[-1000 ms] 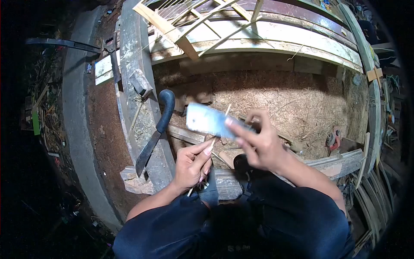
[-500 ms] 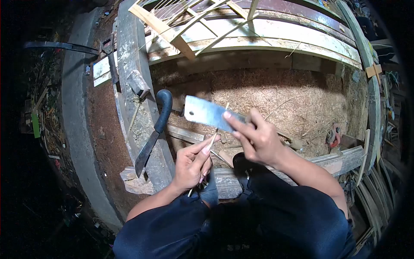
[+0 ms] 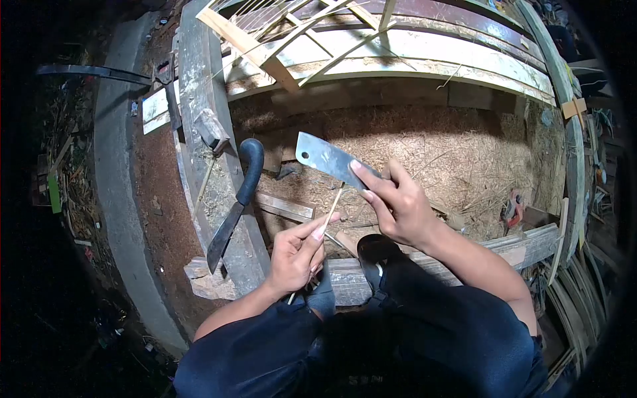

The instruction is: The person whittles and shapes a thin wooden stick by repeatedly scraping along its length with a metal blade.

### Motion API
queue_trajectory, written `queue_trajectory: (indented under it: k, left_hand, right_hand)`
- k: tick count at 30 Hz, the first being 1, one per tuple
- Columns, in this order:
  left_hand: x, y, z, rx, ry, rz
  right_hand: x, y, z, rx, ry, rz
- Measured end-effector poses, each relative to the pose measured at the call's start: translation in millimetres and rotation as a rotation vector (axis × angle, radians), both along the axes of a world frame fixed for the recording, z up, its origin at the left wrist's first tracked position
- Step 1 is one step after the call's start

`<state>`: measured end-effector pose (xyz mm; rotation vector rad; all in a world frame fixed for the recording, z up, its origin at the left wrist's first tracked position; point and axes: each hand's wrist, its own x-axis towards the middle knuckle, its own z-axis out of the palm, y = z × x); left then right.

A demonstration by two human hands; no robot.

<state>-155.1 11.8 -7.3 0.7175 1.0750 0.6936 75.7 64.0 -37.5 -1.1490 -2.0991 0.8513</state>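
A thin pale stick (image 3: 334,206) is pinched in my left hand (image 3: 292,260), its upper end slanting up and right. My right hand (image 3: 402,206) grips a broad metal cleaver (image 3: 325,158) with a hole near its far corner. The blade's lower edge meets or overlaps the stick's top end; exact contact cannot be told. The cleaver's handle is mostly hidden in my right hand.
A curved knife with a dark handle (image 3: 247,179) lies on the left wooden beam (image 3: 199,86). A small wood block (image 3: 212,128) is above it. At the top, a slatted wooden frame (image 3: 245,40) rests on pale planks (image 3: 424,50). Red-handled pliers or a clamp (image 3: 513,211) lie at the right.
The cleaver has tilted and moved slightly up and right with my right hand. Less of the stick shows above the blade. My left hand has stayed nearly in place, still holding the stick.
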Motion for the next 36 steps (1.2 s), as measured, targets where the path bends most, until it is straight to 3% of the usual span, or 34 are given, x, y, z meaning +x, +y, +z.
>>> queue_trajectory:
  k: [2, 4, 5, 6, 8, 14, 16, 21, 23, 28, 30, 32, 34, 36]
  left_hand:
    - [-1.6, -2.8, -4.5, -0.021, -0.007, 0.01]
    - [5.8, -12.3, -4.4, -0.065, -0.003, 0.19]
    - [8.8, -10.3, -3.4, 0.011, -0.005, 0.22]
    - [1.6, -0.1, 0.3, -0.053, 0.034, 0.046]
    - [6.7, 3.1, 1.9, -0.133, 0.008, 0.11]
    - [4.6, -0.9, 0.1, -0.095, 0.0, 0.069]
    - [6.9, 1.9, 7.1, -0.128, -0.006, 0.103]
    - [9.3, -3.8, 6.2, -0.172, 0.001, 0.099]
    - [6.7, 4.2, 1.9, -0.199, -0.08, 0.055]
    - [7.5, -5.3, 5.5, -0.282, -0.051, 0.124]
    - [8.9, 0.7, 7.7, -0.205, -0.092, 0.092]
    - [9.8, -2.8, 2.6, -0.17, -0.103, 0.091]
    - [6.4, -8.0, -5.4, -0.19, -0.072, 0.089]
    - [4.9, -6.9, -5.9, -0.196, -0.059, 0.073]
  right_hand:
    - [-1.1, 0.4, 4.9, -0.012, -0.017, -0.048]
    - [-5.3, -12.0, 21.6, 0.034, 0.008, 0.221]
    - [-2.8, -10.4, 20.5, 0.02, -0.041, 0.217]
    - [-2.7, -6.9, 17.4, 0.021, -0.042, 0.22]
    - [-2.8, -0.2, 10.4, 0.022, -0.1, 0.053]
    - [-9.9, -5.8, 8.4, 0.05, -0.043, 0.153]
    - [-7.7, 3.7, -6.8, 0.043, -0.028, -0.081]
    - [-13.4, -12.6, 14.8, 0.029, 0.031, 0.168]
    - [-15.1, -7.4, 6.9, 0.011, -0.004, 0.019]
    - [-11.9, -7.3, 9.0, 0.089, 0.0, 0.132]
    - [-6.4, 2.2, -7.9, 0.007, -0.019, -0.146]
    - [-4.2, 1.1, 1.3, 0.024, -0.083, -0.142]
    - [-11.4, -13.4, 15.5, 0.035, 0.019, 0.16]
    - [-9.1, -6.8, 13.3, 0.042, 0.014, 0.143]
